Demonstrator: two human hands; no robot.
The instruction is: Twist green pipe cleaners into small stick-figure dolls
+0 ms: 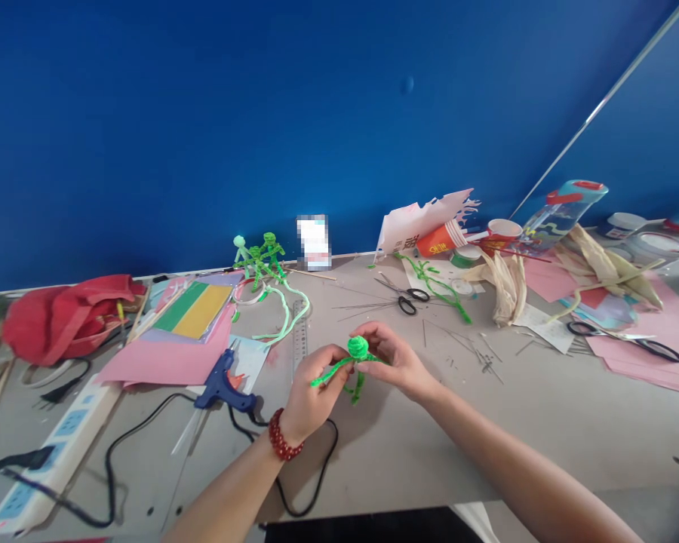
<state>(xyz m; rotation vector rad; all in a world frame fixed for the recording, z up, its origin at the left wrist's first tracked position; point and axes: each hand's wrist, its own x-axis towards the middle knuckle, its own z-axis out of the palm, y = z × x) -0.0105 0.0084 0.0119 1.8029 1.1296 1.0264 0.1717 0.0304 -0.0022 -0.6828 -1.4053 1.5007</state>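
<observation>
Between my two hands is a bright green pipe-cleaner figure (357, 348) with a round coiled head, thin arms and dangling legs. My left hand (317, 388), with a red beaded bracelet at the wrist, pinches one of its arms and its side. The fingers of my right hand (397, 360) close on the other side, just below the head. Beyond my hands, against the wall, stand several finished-looking pipe-cleaner figures (259, 255) in light and dark green. Pale green pipe cleaners (286, 317) trail from them. Another bundle of green pipe cleaners (435, 283) lies to the right.
Left of my hands are a blue glue gun (224, 383) with a black cord, pink paper (164, 358) and a white power strip (62, 445). Black-handled scissors (407, 298) and thin wires (483, 354) lie ahead. Farther right are corn husks (502, 290), more scissors (628, 339) and a water bottle (563, 215).
</observation>
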